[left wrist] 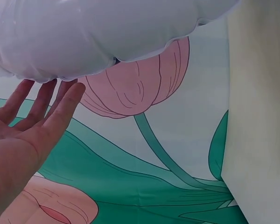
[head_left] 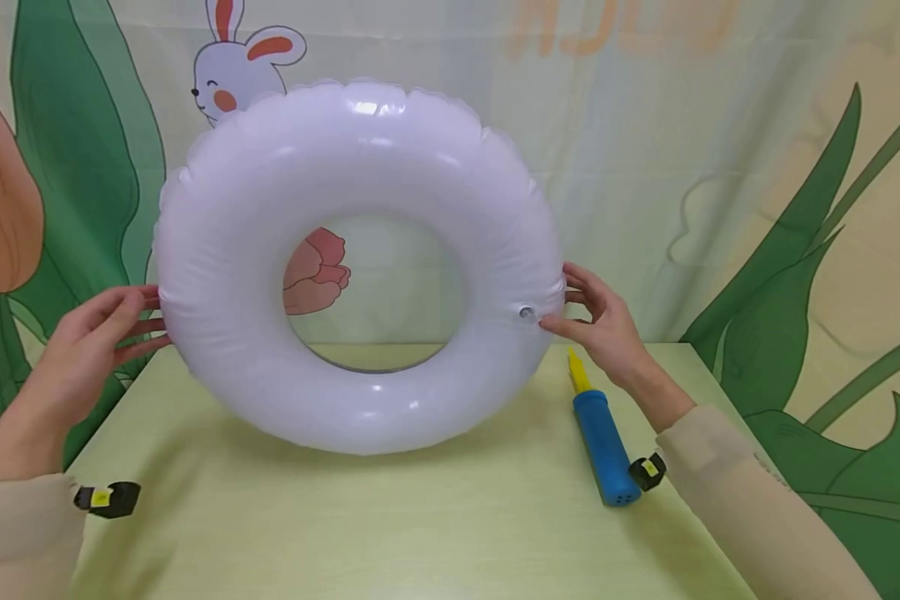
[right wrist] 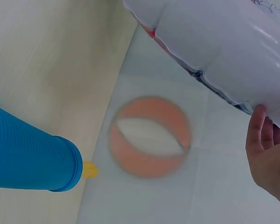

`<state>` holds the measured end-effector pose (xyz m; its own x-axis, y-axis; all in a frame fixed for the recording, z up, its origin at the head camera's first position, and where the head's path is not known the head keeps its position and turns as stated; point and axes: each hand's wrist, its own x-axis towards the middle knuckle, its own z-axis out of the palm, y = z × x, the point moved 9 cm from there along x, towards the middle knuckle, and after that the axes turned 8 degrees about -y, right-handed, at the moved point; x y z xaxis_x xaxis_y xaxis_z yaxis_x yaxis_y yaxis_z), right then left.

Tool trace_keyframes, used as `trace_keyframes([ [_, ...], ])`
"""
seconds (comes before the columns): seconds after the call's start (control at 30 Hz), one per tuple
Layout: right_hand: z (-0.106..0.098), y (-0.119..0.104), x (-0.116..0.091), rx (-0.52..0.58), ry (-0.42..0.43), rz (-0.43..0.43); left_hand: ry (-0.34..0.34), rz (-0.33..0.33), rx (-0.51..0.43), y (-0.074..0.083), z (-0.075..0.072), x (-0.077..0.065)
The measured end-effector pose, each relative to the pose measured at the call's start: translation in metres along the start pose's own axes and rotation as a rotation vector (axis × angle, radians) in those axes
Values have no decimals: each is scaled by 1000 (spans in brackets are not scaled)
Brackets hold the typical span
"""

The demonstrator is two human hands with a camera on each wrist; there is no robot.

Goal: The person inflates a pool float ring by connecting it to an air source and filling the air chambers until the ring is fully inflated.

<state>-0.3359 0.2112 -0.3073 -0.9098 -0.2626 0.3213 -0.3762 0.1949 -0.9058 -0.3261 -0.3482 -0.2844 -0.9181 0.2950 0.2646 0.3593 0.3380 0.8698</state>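
A white inflated swim ring (head_left: pixel 375 158) stands upright above the table, its broad face toward me. On its left side, the extended fingers of my left hand (head_left: pixel 82 358) touch the outer edge. The left wrist view shows those fingertips against the seam of the swim ring (left wrist: pixel 84 42), with the palm apart from it. My right hand (head_left: pixel 603 325) pinches the right edge, thumb on the front near a small clear valve (head_left: pixel 527 313) and fingers behind. In the right wrist view, my right hand (right wrist: pixel 273 158) is at the seam of the swim ring (right wrist: pixel 224 46).
A blue hand pump (head_left: pixel 603 446) with a yellow nozzle (head_left: pixel 579 371) lies on the right of the pale table (head_left: pixel 345 525), below my right forearm. Behind the table hangs a curtain (head_left: pixel 630 150) printed with a rabbit, flowers and leaves.
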Motion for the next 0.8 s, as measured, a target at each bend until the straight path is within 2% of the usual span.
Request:
trace_keyframes([
  [0.23,-1,-7,1,56,21,-90,-12,51,-227,-1,2,1],
  [0.4,3,-6,-1,113,-4,-142,-24,31,-318,-11,1,-1],
  [0.5,6,-1,-4,114,-4,-142,-26,-37,-305,-21,1,-4],
  [0.6,8,8,-6,135,3,-106,-33,-85,-320,-30,3,-7],
  [0.7,9,18,-7,190,11,-42,-37,-125,-318,-38,4,-9],
  [0.8,13,28,-8,228,9,19,-17,-193,-270,-50,3,-11],
])
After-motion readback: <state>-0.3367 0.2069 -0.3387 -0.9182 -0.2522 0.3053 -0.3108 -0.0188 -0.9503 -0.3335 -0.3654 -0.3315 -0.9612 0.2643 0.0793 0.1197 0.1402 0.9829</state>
